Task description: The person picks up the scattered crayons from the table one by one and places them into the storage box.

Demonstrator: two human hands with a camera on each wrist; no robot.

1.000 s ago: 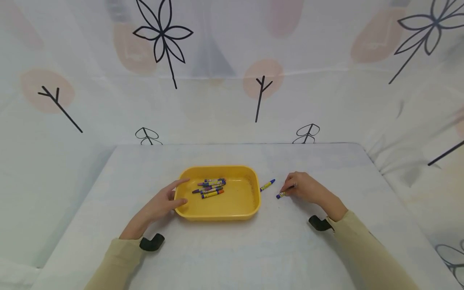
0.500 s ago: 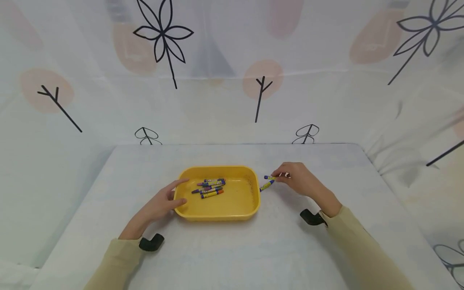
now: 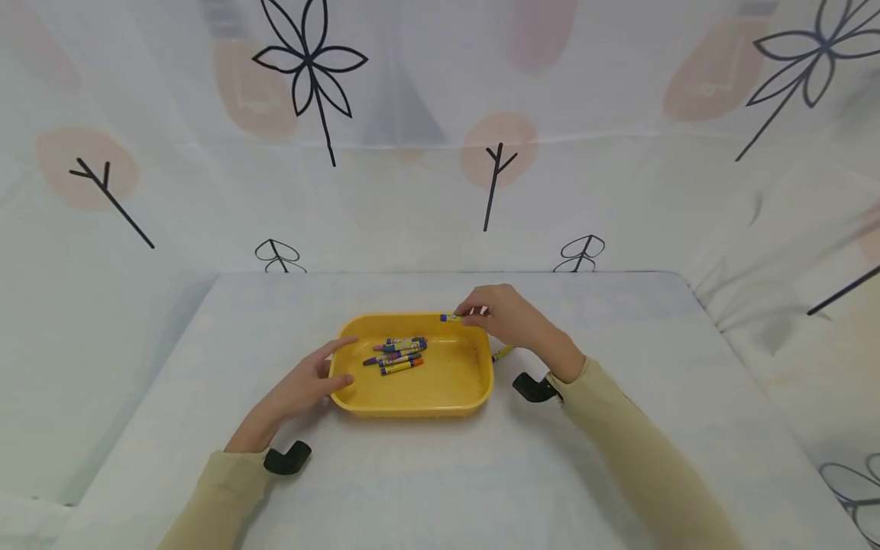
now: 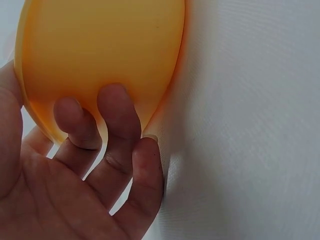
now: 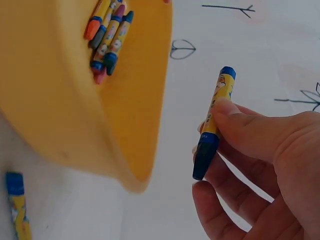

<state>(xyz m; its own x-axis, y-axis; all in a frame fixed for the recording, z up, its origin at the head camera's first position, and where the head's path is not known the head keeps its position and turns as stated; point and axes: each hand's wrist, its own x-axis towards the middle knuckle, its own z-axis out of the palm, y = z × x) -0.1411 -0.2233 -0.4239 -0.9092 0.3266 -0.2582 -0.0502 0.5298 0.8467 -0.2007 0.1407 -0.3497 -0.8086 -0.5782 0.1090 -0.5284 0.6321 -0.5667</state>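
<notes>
My right hand [image 3: 505, 312] pinches a crayon [image 5: 214, 122] between thumb and fingers, above the far right part of a yellow tray [image 3: 426, 411]. The crayon has a yellow printed wrapper with blue bands and a dark tip. In the tray's left half lies a loose pile of several crayons [image 3: 402, 367], one of them orange-tipped. My left hand [image 3: 305, 389] grips the tray's left end, thumb and forefinger over the rim. The left wrist view has its other fingers [image 4: 117, 107] bent against the outer wall.
Another crayon [image 5: 18, 205] lies on the white table just right of the tray, partly hidden by my right hand in the head view. A patterned white cloth [image 3: 412, 206] hangs behind the table [image 3: 412, 489].
My right hand has lifted the crayon off the table and carried it left, over the tray's far right rim. My left hand has stayed at the tray's left end.
</notes>
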